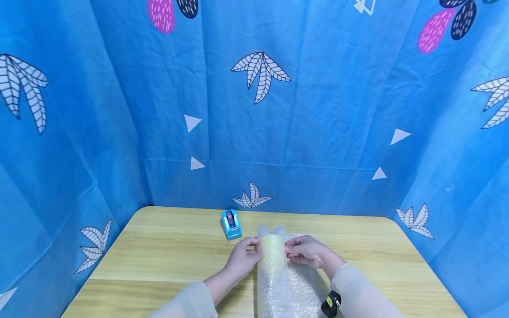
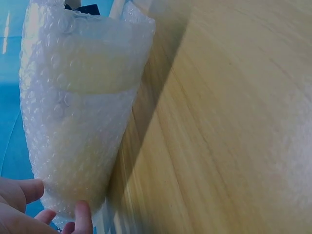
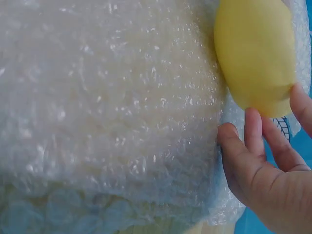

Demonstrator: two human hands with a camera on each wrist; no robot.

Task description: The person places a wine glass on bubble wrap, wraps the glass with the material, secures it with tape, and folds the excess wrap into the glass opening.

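Observation:
A smooth yellow rounded object (image 3: 256,53) lies in a sheet of clear bubble wrap (image 1: 274,293), which is folded over it lengthwise on the table. In the head view its yellow (image 1: 272,247) shows through the far end of the roll. My left hand (image 1: 241,257) grips the left side of the wrapped roll near that end, thumb and fingertips at the plastic. From the right, my right hand (image 1: 309,251) holds the same end. The right wrist view shows its fingertips and thumb against the bare yellow surface. More bubble wrap (image 1: 306,287) spreads flat to the right.
A blue tape dispenser (image 1: 231,224) stands behind my left hand on the wooden table (image 1: 171,247). Blue patterned curtains (image 1: 254,132) surround the table at the back and both sides. A black band (image 1: 330,305) with a yellow part is around my right wrist.

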